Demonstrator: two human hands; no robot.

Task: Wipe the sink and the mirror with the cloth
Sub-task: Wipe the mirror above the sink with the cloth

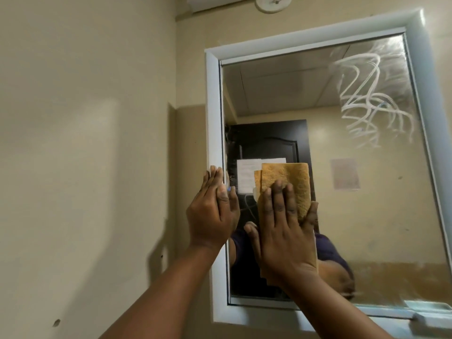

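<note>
A mirror [367,216] in a white frame [214,113] hangs on the beige wall. White smear streaks [371,99] mark its upper right glass. My right hand [283,231] lies flat with straight fingers, pressing a yellow-orange cloth [286,182] against the lower left of the glass. My left hand [210,211] rests flat with straight fingers on the mirror's left frame edge. The sink is out of view.
A beige wall [85,143] fills the left side. A narrow ledge [420,311] runs along the mirror's bottom right. The glass reflects a dark door with white papers on it and the ceiling. A round white fitting [272,3] sits above the mirror.
</note>
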